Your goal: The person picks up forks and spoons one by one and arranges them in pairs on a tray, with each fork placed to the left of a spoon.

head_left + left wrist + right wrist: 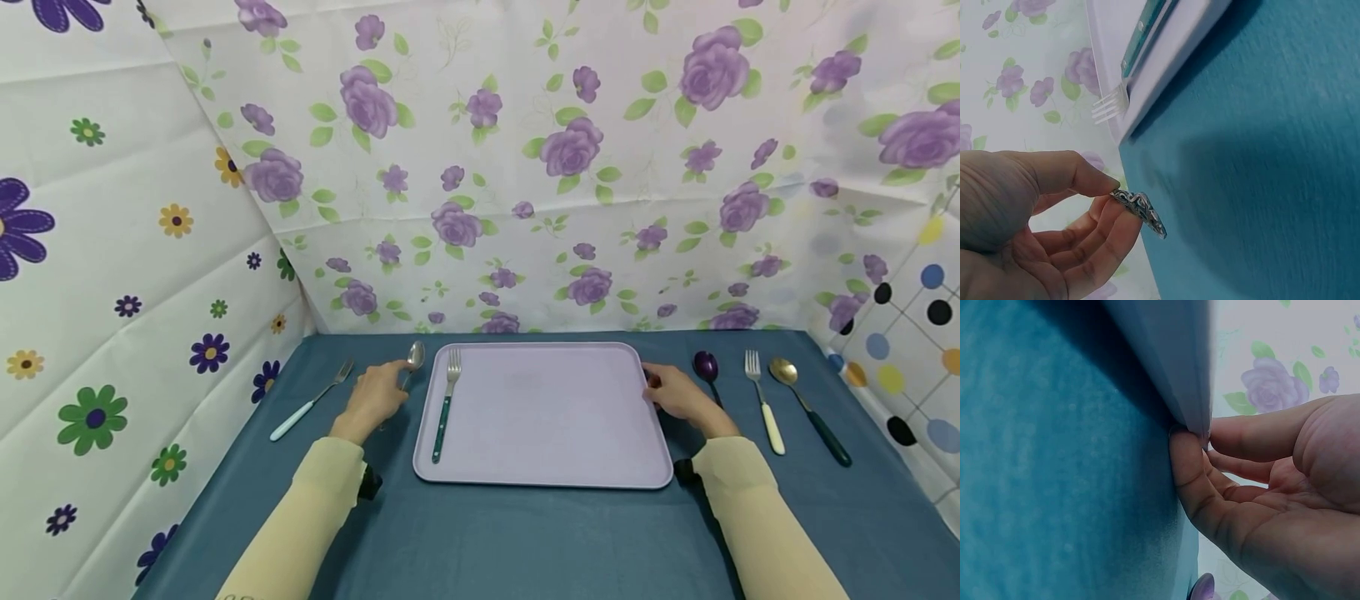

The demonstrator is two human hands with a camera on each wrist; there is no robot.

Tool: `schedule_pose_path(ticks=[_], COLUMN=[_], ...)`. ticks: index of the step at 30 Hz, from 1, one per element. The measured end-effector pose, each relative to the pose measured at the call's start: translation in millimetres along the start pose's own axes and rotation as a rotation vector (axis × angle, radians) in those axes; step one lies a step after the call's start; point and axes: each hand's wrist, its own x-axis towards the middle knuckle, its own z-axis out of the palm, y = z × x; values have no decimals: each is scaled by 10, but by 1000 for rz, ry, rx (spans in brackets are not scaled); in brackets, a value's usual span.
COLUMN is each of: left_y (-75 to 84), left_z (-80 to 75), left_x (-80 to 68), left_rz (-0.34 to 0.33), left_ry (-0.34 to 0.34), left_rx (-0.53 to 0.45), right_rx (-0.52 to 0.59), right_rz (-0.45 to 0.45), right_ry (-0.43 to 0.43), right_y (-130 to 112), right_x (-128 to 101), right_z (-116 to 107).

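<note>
Floral sheets wall in a table (525, 542) under a teal cloth, with a lilac tray (543, 417) in the middle. Left hand (375, 398) pinches the patterned handle of a silver spoon (415, 357) between thumb and fingers, just left of the tray; the left wrist view shows the handle end clamped, bowl apparently still on the cloth. Right hand (678, 396) holds the tray's right rim, thumb on top, fingers curled under the edge, per the right wrist view. One green-handled fork (444, 406) already lies in the tray along its left side. Still on the cloth: light-blue-handled fork (311, 402) at far left; purple spoon (707, 368), white-handled fork (763, 400) and gold spoon (806, 404) to the right. My read: cutlery is being loaded onto the tray, with one piece in, the silver spoon in hand and four more left.
</note>
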Motion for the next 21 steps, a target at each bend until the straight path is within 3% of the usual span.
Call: schedule_pose_path(ticks=[13,21], left_y=[272,349], left_z=[18,108], left_x=[5,-22], left_rz=[2,25], left_ry=[-61,-56], left_rx=[-52,-45], right_rx=[-1,-3], right_rz=[11,7], right_ry=[5,2], right_y=[4,-8], right_x=[-1,-5], right_z=[-13,-8])
